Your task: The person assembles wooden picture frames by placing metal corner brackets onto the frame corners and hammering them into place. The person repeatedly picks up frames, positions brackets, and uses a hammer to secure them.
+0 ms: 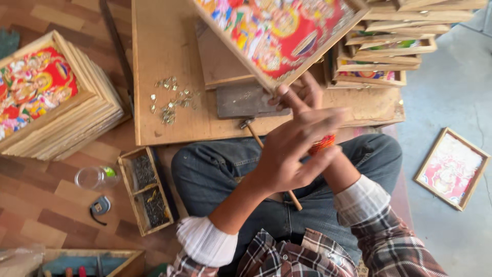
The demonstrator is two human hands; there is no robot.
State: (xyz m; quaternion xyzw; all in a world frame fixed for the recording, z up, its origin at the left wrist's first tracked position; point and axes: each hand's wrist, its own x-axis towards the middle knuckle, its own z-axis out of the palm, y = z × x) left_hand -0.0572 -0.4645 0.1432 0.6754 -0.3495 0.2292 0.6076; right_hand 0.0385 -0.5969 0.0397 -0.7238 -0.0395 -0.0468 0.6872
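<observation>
- A low wooden counter (164, 61) of pale, scuffed board sits in front of the seated person, on a floor of brown wood-pattern squares; bare grey concrete lies to the right.
- A scatter of small brass-coloured metal clips (171, 100) lies on the counter, near a flat dark metal block (241, 101).
- A hammer (266, 154) with a slim wooden handle rests from the counter's edge across the person's jeans.
- The left hand (292, 149) is raised over the lap, fingers spread loosely, gripping nothing that shows.
- The right hand (305, 92) is mostly hidden behind it; its fingers touch the lower edge of a framed picture (277, 31), bright red and yellow in a plain light-wood frame, tilted above the counter. Whether they grip it cannot be told.
- Stacks of like frames (389, 51) stand at the counter's far right, and another stack (51, 97) at left.
- A divided wooden box of dark nails (146, 190) sits on the floor beside a clear plastic jar (95, 177).
</observation>
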